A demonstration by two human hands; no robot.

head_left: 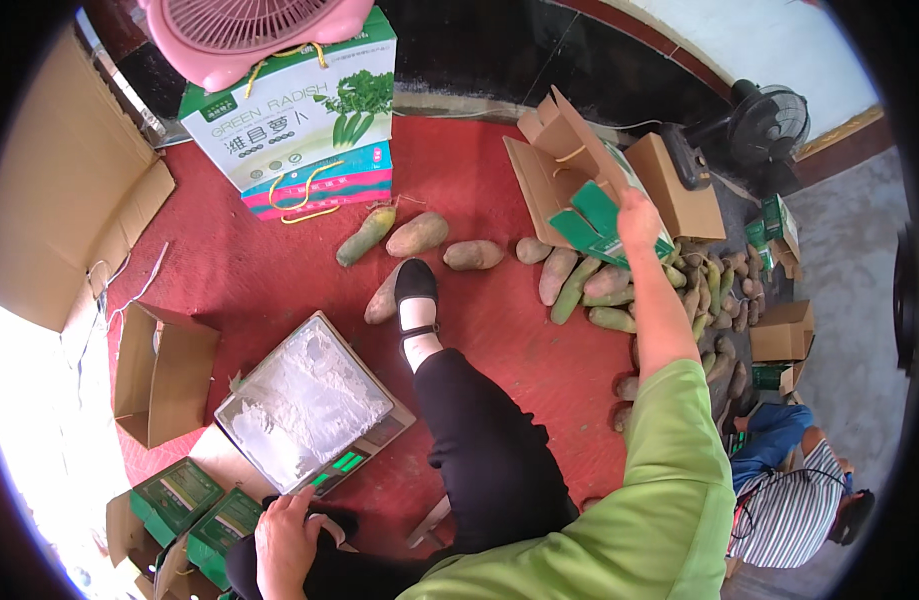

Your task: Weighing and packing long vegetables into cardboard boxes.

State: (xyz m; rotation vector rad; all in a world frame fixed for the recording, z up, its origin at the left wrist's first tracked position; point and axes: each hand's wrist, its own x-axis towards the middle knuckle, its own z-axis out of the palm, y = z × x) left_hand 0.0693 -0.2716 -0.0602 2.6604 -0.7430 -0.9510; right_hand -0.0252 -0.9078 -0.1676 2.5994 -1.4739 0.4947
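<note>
My right hand [637, 222], at the end of a stretched arm, grips the edge of an open cardboard box [539, 185] with green printed flaps. The box is tilted above a heap of green radishes [609, 318] and brown, soil-covered root vegetables [557, 275]. My left hand [287, 540] lies low in the view over my dark trouser leg, fingers loosely stretched; I see nothing in it. Close to it is a flat metal-topped scale [304, 405] with a lit green display. A green radish [365, 236] and several brown roots [417, 234] lie beyond my black shoe.
Printed gift boxes [309, 130] stand at the back, a pink fan [249, 35] on top. Open cartons are at left [164, 380] and lower left, the latter holding green boxes [176, 500]. A black fan [769, 125] stands back right. Another person in stripes [789, 505] is at right.
</note>
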